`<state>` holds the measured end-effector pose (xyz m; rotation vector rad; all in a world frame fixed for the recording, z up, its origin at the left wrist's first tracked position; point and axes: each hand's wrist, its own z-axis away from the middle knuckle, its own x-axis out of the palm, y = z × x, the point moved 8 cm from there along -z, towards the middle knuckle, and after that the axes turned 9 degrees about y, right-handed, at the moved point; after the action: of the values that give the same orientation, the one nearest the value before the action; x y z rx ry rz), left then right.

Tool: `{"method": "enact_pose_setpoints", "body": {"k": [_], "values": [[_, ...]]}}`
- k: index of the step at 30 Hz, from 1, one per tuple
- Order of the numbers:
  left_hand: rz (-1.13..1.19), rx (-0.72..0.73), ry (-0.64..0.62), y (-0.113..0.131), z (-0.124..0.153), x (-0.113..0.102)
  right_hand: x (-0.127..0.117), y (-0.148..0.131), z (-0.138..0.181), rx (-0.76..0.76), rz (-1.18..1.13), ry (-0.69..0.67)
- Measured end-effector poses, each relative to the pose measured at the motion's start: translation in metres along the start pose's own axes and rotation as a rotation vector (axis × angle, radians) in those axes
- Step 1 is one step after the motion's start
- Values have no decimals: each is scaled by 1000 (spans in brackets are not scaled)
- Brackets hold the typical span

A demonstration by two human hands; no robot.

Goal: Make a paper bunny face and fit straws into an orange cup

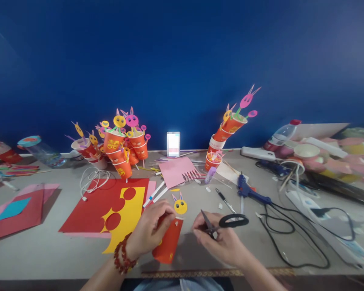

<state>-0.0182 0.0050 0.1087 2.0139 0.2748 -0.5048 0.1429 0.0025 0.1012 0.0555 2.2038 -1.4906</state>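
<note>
Gripping red paper cup (pixel 169 242) on tabletop (pixel 48 250), left hand (pixel 150 230) wraps it, long axis toward yellow bunny face (pixel 180 206); right hand (pixel 223 242) clamps black scissors (pixel 227 222) just right, tips angled cupward.

This is a handicraft workspace, a paper-craft station set against a plain blue wall (pixel 182 60). The grey desk (pixel 48 250) is strewn with cut sheets: red paper (pixel 87 206), yellow paper (pixel 130 218) with round holes, pink paper (pixel 177 171) snipped into a fringe. Along the far edge stand stacks of finished paper cups (pixel 121 151) topped with bunny heads on sticks, with more cups (pixel 227 129) right of centre. A blue glue gun (pixel 248 192) lies right of the middle, with black cables and a white power strip (pixel 306 202) farther right. Scissors (pixel 227 222), a pen (pixel 226 201) and one red cup (pixel 170 246) are at the near middle.
</note>
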Motion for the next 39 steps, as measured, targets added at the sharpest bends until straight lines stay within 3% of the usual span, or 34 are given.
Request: {"method": "enact_pose_setpoints", "body": {"k": [5,9,19,23,29,33,36,39], "values": [[-72,100,126,6,3,-3,16,9,2,165,-152,135],[-128,190,182,13,5,-3,24,12,-1,223,-73,135],[-229,346,188,32,9,3,17,-17,-8,-47,418,247],[-261,352,193,35,10,4,18,-25,-7,-145,500,310],[-280,279,173,30,12,3,13,-23,-8,-160,504,336],[-357,202,91,25,10,7,11,-21,-10,-138,477,328],[-374,203,76,27,8,10,11,-14,-12,-64,412,334],[-365,243,137,32,8,9,14,-1,-13,89,223,343]]}}
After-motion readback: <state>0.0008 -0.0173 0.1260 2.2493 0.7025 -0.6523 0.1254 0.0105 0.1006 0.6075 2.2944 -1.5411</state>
